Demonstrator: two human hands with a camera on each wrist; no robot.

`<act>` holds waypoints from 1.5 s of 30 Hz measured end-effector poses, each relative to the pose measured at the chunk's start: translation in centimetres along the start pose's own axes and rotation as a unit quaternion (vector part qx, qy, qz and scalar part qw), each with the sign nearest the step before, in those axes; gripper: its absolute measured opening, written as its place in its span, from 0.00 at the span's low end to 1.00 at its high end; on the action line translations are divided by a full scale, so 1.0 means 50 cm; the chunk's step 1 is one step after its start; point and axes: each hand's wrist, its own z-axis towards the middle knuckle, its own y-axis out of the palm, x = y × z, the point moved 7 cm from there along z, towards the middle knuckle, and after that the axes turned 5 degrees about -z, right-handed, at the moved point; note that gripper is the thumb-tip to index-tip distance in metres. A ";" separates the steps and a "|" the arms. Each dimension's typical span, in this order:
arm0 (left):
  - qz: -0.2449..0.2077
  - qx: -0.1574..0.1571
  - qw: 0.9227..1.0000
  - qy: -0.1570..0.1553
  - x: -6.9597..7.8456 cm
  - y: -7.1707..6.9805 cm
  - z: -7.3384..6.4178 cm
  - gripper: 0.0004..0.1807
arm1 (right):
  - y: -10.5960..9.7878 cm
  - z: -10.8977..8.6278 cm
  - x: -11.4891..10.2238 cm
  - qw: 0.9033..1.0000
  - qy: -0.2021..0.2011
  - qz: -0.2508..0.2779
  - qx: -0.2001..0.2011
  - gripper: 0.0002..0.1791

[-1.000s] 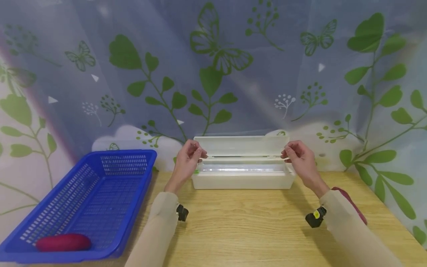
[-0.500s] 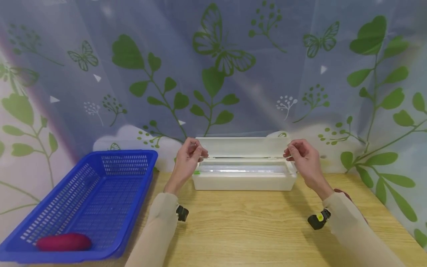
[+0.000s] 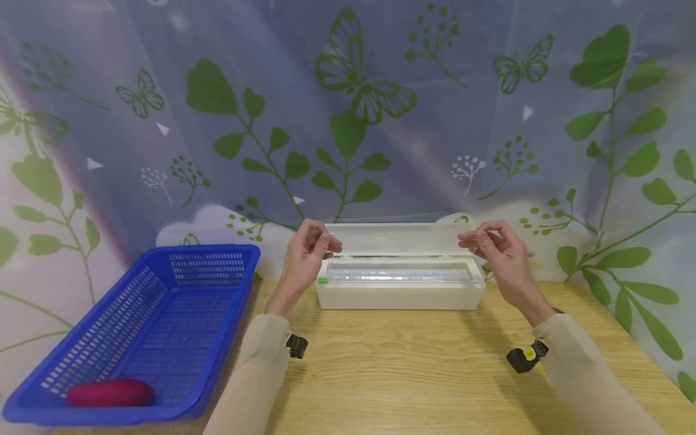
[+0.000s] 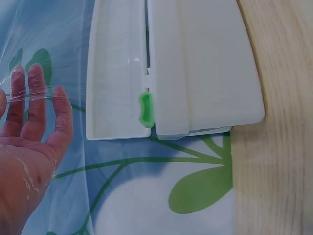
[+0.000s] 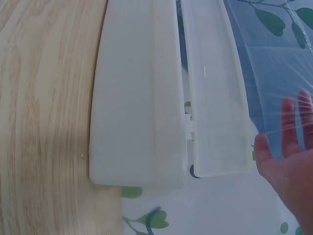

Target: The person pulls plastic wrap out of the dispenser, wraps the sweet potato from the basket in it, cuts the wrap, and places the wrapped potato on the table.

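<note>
A white cling film dispenser [image 3: 399, 297] stands at the back of the table with its lid [image 3: 397, 237] raised and a clear roll [image 3: 399, 275] inside. My left hand [image 3: 306, 260] is above its left end, and my right hand [image 3: 505, 260] is above and just beyond its right end. Each pinches clear cling film between thumb and fingers. In the left wrist view the cling film [image 4: 41, 93] crosses the fingertips in a creased band. On the right, a sheet of film [image 5: 269, 68] stretches past the lid. A green slider [image 4: 146, 110] sits by the hinge.
At the left is a blue plastic basket [image 3: 212, 338] with a long dark red item [image 3: 110, 393] in its near end. A patterned cloth [image 3: 261, 72] hangs directly behind the dispenser. The wooden table [image 3: 391, 362] extends in front.
Both hands have lifted slightly, and the right has shifted outward from the dispenser's end. The dark red object by the right sleeve is now covered by the arm.
</note>
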 end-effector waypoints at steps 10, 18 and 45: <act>-0.028 -0.002 0.999 0.033 0.035 0.003 0.001 0.05 | 0.000 0.003 -0.021 0.996 -0.005 0.075 -0.056 0.04; -0.048 -0.018 0.998 0.043 0.057 -0.002 0.000 0.08 | 0.002 0.008 -0.041 0.990 0.001 0.113 -0.080 0.05; -0.046 -0.018 0.997 0.057 0.100 -0.016 0.013 0.10 | 0.006 0.032 -0.090 0.989 -0.006 0.135 -0.056 0.05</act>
